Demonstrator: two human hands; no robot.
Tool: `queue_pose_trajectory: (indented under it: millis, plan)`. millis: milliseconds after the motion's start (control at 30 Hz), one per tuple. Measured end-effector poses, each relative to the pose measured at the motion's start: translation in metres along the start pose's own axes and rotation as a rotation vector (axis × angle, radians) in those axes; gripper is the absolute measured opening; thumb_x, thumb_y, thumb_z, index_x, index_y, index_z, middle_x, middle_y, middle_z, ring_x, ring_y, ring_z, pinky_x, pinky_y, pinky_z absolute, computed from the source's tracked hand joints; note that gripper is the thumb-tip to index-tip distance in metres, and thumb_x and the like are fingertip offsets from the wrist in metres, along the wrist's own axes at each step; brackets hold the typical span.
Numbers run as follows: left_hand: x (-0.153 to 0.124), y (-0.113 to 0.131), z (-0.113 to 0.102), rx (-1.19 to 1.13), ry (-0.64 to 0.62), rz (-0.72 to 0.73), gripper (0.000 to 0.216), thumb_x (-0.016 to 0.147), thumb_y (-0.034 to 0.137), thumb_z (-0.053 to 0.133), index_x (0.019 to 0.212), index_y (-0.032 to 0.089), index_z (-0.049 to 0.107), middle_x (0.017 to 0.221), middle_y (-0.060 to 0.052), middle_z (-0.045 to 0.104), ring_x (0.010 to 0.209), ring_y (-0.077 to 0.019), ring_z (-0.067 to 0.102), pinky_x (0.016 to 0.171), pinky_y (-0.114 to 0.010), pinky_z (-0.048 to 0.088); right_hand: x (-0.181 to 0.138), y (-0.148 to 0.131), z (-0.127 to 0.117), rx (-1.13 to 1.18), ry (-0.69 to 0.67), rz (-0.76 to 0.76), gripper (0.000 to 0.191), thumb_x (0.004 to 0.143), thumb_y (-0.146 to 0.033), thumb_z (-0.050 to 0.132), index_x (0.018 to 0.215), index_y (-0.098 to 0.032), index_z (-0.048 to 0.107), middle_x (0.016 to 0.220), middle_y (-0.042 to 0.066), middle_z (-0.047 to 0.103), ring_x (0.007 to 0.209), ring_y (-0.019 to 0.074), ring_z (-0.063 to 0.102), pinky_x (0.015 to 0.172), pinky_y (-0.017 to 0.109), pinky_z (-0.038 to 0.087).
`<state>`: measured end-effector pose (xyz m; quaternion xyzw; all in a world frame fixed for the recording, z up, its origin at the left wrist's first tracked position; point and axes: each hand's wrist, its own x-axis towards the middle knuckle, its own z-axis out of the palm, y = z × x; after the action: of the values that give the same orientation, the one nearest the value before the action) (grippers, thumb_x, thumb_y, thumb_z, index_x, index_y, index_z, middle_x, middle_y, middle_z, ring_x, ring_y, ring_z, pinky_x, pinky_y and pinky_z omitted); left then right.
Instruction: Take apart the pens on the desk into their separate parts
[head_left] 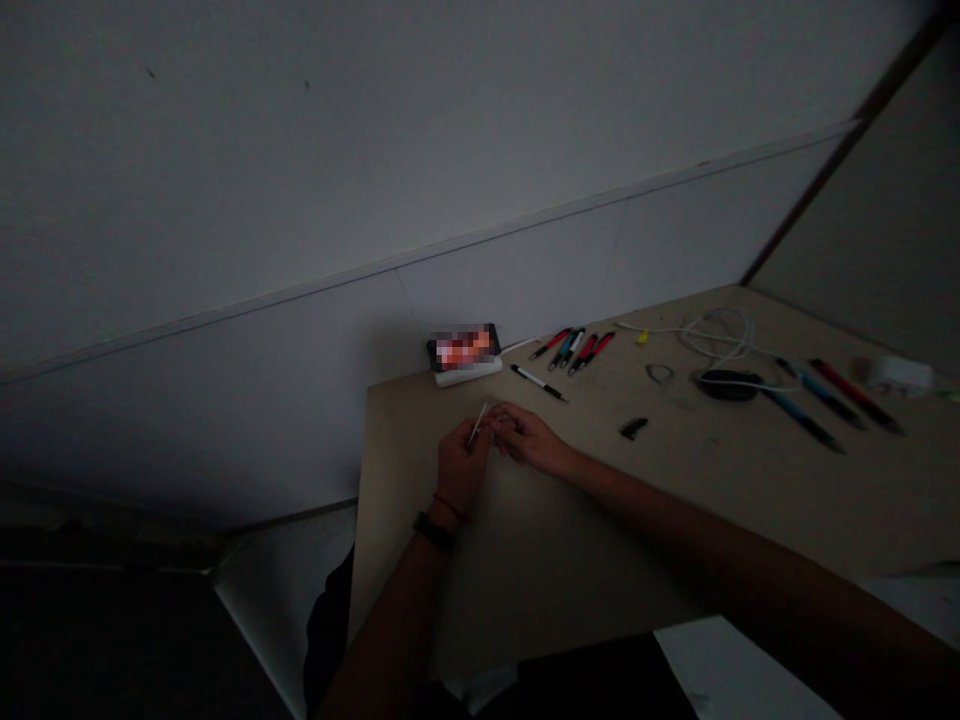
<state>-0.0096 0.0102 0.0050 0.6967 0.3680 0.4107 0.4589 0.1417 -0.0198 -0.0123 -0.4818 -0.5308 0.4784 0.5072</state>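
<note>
My left hand [461, 462], with a dark band and a red string at its wrist, is closed on a thin white stick [477, 425] that points up and away from me. The kind of stick is too small and dim to make out. Against it, my right hand [531, 440] has its fingers bent and pinched together near the stick. Whatever lies between those fingertips is hidden. Both hands are just above the near left part of the table [562, 560]. A white pen with black ends [538, 382] lies beyond my right hand.
A lit phone [465, 348] leans on a white block [469, 373] by the wall. Several pens [576, 350] lie right of it. Farther right are a white cable [739, 345], a dark oval object [727, 385], more pens [806, 410], a white adapter [896, 375] and a small black piece [634, 429].
</note>
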Motion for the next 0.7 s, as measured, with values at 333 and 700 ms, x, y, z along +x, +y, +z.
queue_pose_trajectory:
  millis: [333,700]
  plan:
    - [-0.0006,0.0002,-0.0007,-0.16,0.067,-0.085,0.032,0.09,0.046,0.058,0.1,0.017,0.067,0.064,0.003,0.051,0.055,-0.0106,0.045,0.054,-0.021,0.035,0.0005,-0.0013,0.0014,-0.011,0.037,0.015,0.039,0.086,-0.057,0.058,0.092,-0.02,0.051,0.054,-0.007,0.056,0.034,0.0061,0.039,0.034,0.019,0.027]
    - [0.0018,-0.0006,-0.0034,-0.288,0.047,-0.136,0.045,0.094,0.061,0.045,0.087,0.018,0.057,0.058,0.006,0.036,0.051,-0.01,0.031,0.049,-0.022,0.028,0.0023,-0.0025,0.0008,0.072,0.08,-0.008,0.039,0.084,-0.055,0.06,0.098,-0.019,0.052,0.062,-0.003,0.066,0.036,0.0078,0.045,0.037,0.021,0.037]
